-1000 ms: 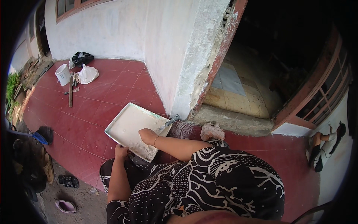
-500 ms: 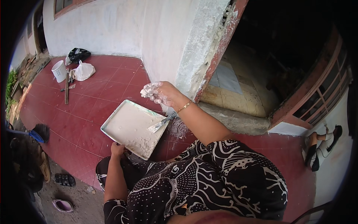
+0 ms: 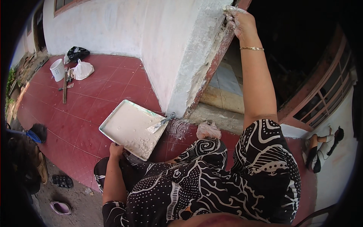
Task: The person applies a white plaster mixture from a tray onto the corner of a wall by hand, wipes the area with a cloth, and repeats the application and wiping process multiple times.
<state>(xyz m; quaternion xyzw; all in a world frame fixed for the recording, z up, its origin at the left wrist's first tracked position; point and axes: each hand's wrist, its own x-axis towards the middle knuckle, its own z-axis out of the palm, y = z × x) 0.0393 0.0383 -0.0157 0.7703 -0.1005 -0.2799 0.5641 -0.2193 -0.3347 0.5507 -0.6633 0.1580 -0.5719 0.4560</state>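
Observation:
My left hand (image 3: 116, 150) grips the near edge of a shallow white tray (image 3: 108, 139) on the red tiles. Smooth off-white putty (image 3: 130, 118) fills much of it, lumpier toward the near corner. A putty knife (image 3: 160, 123) lies across the tray's right rim, blade over the putty. My right arm is stretched up, and my right hand (image 3: 240, 22), smeared white, is closed round a dab of putty at the broken edge of the wall (image 3: 211, 53) beside the reddish door frame (image 3: 217, 62). Its fingers partly hide the putty there.
A crumpled pale cloth (image 3: 208, 131) lies near my knee by the doorstep (image 3: 223, 118). Farther left stand a white bucket (image 3: 57, 70), a white plastic bag (image 3: 82, 70), a black bag (image 3: 78, 54) and a wooden strip (image 3: 64, 90). Sandals (image 3: 62, 181) rest on the ground at lower left.
My right hand has risen from above the tray, up and to the right, to the wall edge at the doorway. The pale cloth has come into sight. My left hand stays on the tray.

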